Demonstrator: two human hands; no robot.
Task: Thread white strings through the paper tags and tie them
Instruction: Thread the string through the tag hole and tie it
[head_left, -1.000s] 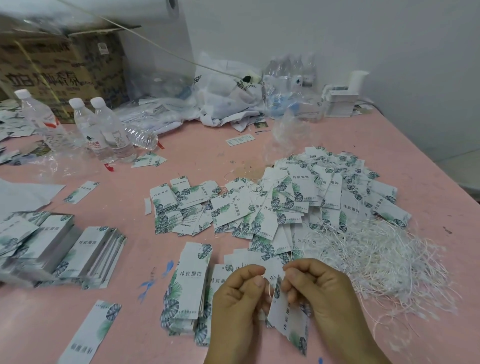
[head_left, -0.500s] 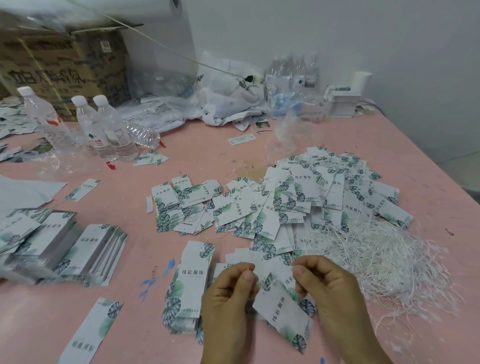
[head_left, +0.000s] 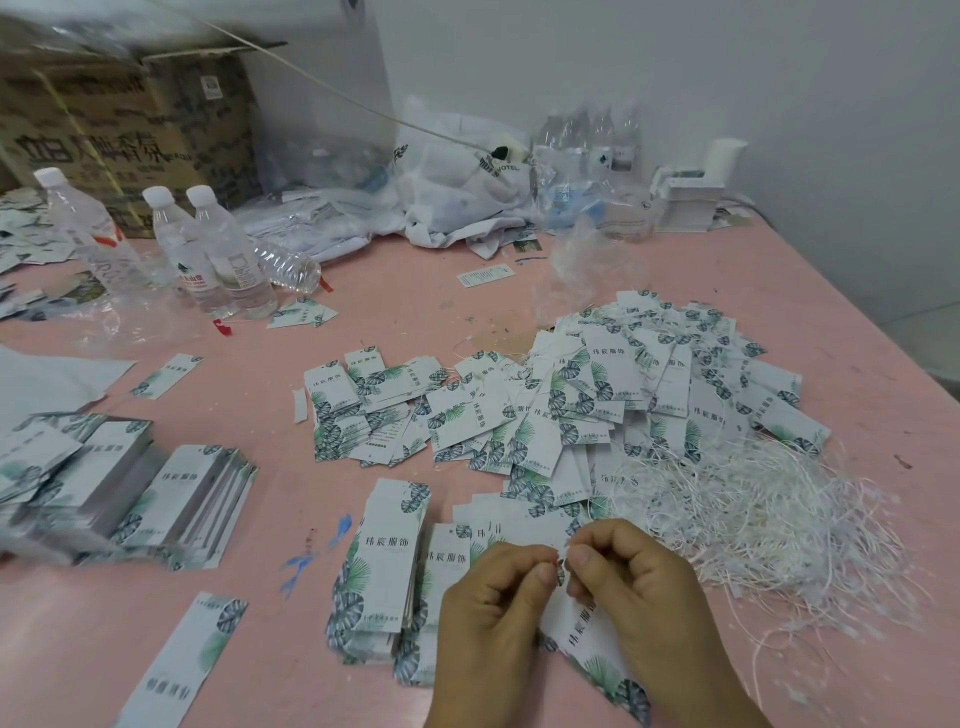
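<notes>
In the head view, both hands met low in the frame, over the near edge of the pink table (head_left: 519, 291). The left hand (head_left: 493, 613) had its thumb and forefinger curled together, pinching the top end of a paper tag (head_left: 592, 644). The right hand (head_left: 634, 582) pinched the same end from the other side, fingers curled, the two sets of fingertips almost touching. The tag hung down and to the right beneath the right hand, its leaf-printed lower corner pointing toward the near table edge. Whether a string ran between the fingertips could not be told; that spot was too small and partly covered.

Just right of the hands lay a loose tangle of white strings (head_left: 769, 519), spread across the table and touching the big heap of printed tags (head_left: 597, 405) behind it. Left of the hands, touching the left wrist's side, stood a short stack of long tags (head_left: 384, 561), with a second stack partly hidden under the left hand. A single long tag (head_left: 187, 660) lay apart at the lower left, and blurred bundles of tags (head_left: 130, 493) sat farther left.

At the back left stood three capped water bottles (head_left: 208, 249) upright, a fourth lying on its side beside them, in front of a cardboard box (head_left: 119, 130). Crumpled plastic bags (head_left: 457, 192) lay against the wall.
</notes>
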